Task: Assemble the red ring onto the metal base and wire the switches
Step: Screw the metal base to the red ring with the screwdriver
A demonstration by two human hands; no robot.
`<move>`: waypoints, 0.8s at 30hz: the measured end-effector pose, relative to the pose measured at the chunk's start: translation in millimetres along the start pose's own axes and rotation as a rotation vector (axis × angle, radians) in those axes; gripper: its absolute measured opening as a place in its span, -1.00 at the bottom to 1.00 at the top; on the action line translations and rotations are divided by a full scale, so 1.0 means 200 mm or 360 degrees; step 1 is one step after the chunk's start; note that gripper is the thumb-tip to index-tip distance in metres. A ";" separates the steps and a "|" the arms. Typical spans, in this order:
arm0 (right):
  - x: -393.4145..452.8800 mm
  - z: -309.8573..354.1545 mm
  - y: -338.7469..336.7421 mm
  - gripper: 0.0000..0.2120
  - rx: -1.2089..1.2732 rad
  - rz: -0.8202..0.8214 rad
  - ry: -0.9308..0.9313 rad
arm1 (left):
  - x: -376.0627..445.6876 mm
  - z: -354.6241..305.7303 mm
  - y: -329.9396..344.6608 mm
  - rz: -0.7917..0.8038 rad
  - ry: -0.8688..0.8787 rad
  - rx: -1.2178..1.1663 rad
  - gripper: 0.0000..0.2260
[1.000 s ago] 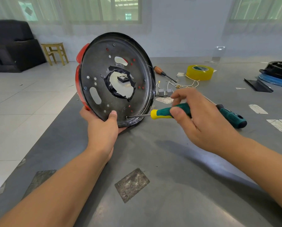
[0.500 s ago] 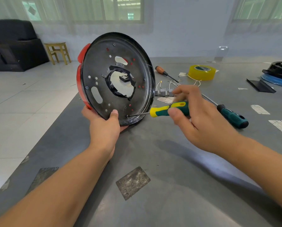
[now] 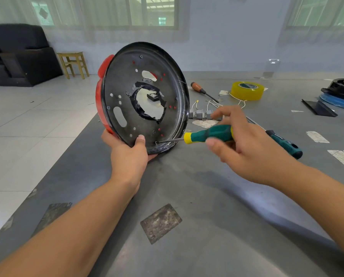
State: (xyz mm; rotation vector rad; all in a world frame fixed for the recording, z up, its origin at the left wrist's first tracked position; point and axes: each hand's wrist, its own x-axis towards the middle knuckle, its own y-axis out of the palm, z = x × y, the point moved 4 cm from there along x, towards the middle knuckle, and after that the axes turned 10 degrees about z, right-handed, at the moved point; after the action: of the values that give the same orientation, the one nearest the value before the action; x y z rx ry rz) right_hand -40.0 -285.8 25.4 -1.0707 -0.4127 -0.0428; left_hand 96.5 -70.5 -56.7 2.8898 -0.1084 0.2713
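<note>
The round dark metal base stands on edge on the grey table, with the red ring behind it on its left side. My left hand grips the lower rim, thumb on the plate's face. My right hand holds a green and yellow screwdriver between thumb and fingers, index finger stretched out. Its tip sits at a screw near the plate's bottom edge. A row of grey switches with white wires lies on the table behind the plate.
A second green screwdriver lies right of my hand. An orange-handled screwdriver, a yellow tape roll and a black and blue part sit further back. Paper scraps lie right. The table's left edge drops to a tiled floor.
My right hand's fingers have shifted round the screwdriver handle, with the index finger now stretched out. The handle has rolled. The plate and left hand have held still.
</note>
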 end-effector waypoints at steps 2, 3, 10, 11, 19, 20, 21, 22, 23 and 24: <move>-0.01 -0.03 -0.02 -0.67 -0.0260 0.0156 -0.0115 | 0.00 0.00 0.00 -0.0007 -0.0005 0.0023 -0.55; -0.01 -0.03 -0.02 -0.68 -0.0388 0.0216 -0.0142 | 0.00 0.01 0.00 -0.0004 -0.0009 0.0028 -0.54; -0.01 -0.02 -0.01 -0.65 -0.0392 0.0092 -0.0131 | 0.01 0.00 0.00 0.0042 -0.0019 0.0004 -0.52; -0.01 -0.02 -0.01 -0.63 -0.0323 0.0085 -0.0095 | 0.01 0.00 0.00 0.0040 -0.0021 0.0010 -0.51; -0.01 0.00 0.00 -0.55 -0.0076 0.0012 0.0120 | 0.00 -0.01 0.00 0.0042 -0.0035 0.0003 -0.50; -0.01 0.00 0.00 -0.56 -0.0053 0.0007 0.0139 | 0.00 -0.01 0.00 0.0041 -0.0033 0.0003 -0.50; -0.01 0.00 0.00 -0.58 -0.0029 0.0003 0.0154 | 0.00 -0.01 0.00 0.0040 -0.0031 0.0005 -0.50; -0.01 -0.01 0.00 -0.61 -0.0008 0.0005 0.0165 | 0.00 -0.01 0.00 0.0038 -0.0029 0.0008 -0.49; -0.01 -0.01 0.00 -0.64 0.0006 0.0011 0.0175 | 0.00 -0.01 0.01 0.0036 -0.0028 0.0011 -0.48; -0.01 -0.01 0.00 -0.65 0.0014 0.0017 0.0182 | 0.00 -0.01 0.01 0.0033 -0.0027 0.0015 -0.48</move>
State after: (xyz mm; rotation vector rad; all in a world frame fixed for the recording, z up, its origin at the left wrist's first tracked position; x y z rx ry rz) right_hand -41.8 -286.9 23.3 -1.0563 -0.3037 -0.0921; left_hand 96.2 -71.4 -55.2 2.9022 -0.1405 0.2517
